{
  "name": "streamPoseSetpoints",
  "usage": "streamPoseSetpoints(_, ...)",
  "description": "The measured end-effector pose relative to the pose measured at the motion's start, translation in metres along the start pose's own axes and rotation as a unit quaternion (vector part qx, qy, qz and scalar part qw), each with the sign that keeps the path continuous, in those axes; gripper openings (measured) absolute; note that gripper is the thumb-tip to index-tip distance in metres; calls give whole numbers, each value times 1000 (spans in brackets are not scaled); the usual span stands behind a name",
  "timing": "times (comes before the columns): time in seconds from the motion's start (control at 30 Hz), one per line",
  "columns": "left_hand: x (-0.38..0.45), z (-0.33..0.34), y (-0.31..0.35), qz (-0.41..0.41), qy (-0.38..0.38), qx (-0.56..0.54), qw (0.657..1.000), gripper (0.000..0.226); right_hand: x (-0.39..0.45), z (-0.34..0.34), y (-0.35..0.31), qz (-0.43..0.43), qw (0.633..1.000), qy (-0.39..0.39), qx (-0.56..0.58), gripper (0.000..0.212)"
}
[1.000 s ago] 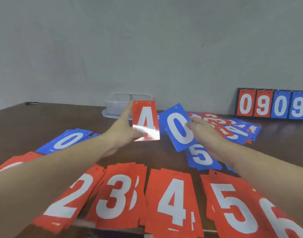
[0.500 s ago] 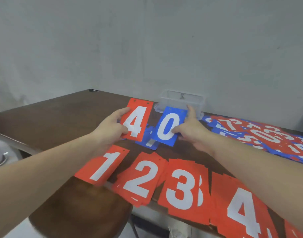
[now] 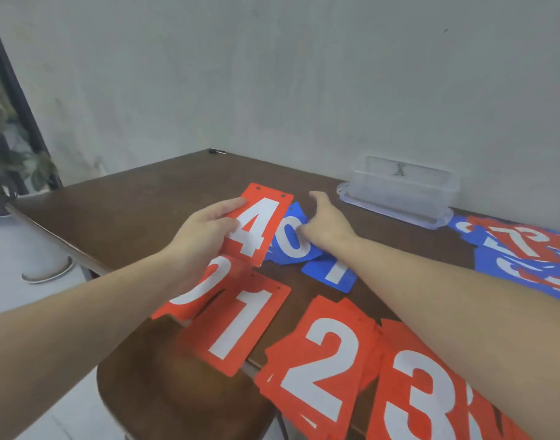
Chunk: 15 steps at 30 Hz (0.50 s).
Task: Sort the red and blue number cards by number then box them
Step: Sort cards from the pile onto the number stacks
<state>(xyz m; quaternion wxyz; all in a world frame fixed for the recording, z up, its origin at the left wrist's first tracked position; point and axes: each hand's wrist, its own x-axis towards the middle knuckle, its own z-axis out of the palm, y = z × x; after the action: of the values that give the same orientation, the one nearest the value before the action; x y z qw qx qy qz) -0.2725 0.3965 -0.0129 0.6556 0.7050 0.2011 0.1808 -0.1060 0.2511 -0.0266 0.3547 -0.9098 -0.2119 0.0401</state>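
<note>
My left hand (image 3: 205, 236) grips a red 4 card (image 3: 256, 230) by its left edge, just above the table (image 3: 139, 201). My right hand (image 3: 329, 227) pinches the right edge of a blue 0 card (image 3: 289, 241), which lies low over other blue cards beside a blue 1 card (image 3: 332, 274). Along the near edge lie red piles: 0 (image 3: 202, 287), 1 (image 3: 240, 325), 2 (image 3: 323, 366) and 3 (image 3: 421, 401). A clear plastic box (image 3: 399, 188) stands on its lid against the wall.
A mixed heap of red and blue cards (image 3: 526, 252) covers the table at the right. A brown chair seat (image 3: 164, 376) sits below the near edge. A small black object (image 3: 216, 151) lies at the far corner. A potted plant (image 3: 5, 160) stands at the left.
The view has swung left. My right hand has brought the blue 0 card down onto the blue cards near the blue 1. My left hand still holds the red 4.
</note>
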Motion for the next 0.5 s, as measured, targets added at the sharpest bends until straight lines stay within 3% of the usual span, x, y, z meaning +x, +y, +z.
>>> streamPoseSetpoints(0.1,3,3,-5,11,-6,14,1000,46,1,4,7,-22,989,14,-143,63)
streamPoseSetpoints(0.17,5,7,-7,23,-12,19,999,52,1,2,12,-35,985,22,-168,56)
streamPoseSetpoints(0.37,1,28,1,11,-64,3,998,72,-14,-28,30,-58,990,59,-112,45)
streamPoseSetpoints(0.5,-18,56,14,0,-142,16,990,48,-45,-66,52,-77,990,57,-100,39)
